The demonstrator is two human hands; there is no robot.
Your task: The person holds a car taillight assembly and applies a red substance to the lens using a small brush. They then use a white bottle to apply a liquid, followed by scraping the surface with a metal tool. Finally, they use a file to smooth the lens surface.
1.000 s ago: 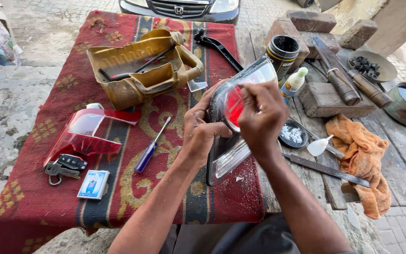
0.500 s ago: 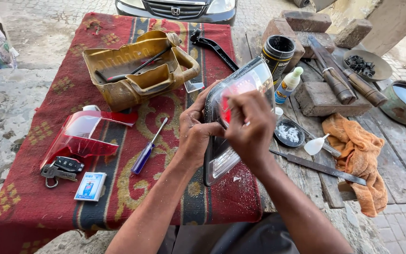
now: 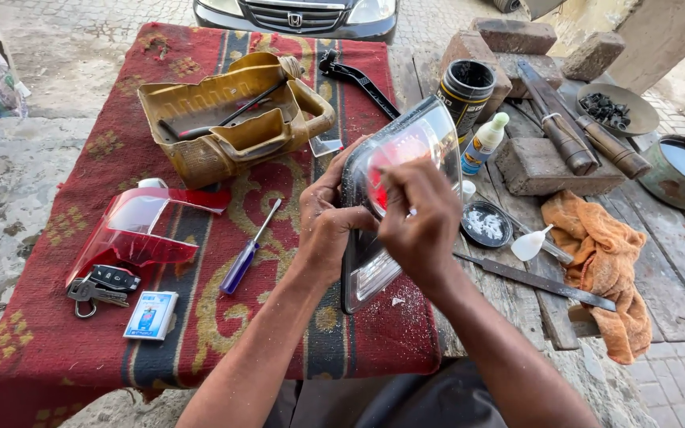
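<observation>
A car tail light (image 3: 394, 198) is held upright over the red cloth (image 3: 65, 349). Its left edge is gripped by the left hand (image 3: 328, 218); the right hand (image 3: 420, 226) is pressed on its lens, fingers curled.

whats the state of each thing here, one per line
tail light: held upright off the cloth
left hand: gripping the light's left edge
right hand: pressed on the lens front
red lens piece: lying loose on the cloth
screwdriver: lying flat, untouched
black can: open, no lid
glue bottle: upright, capped
yellow jug tray: cut open, tools inside
orange rag: crumpled
</observation>
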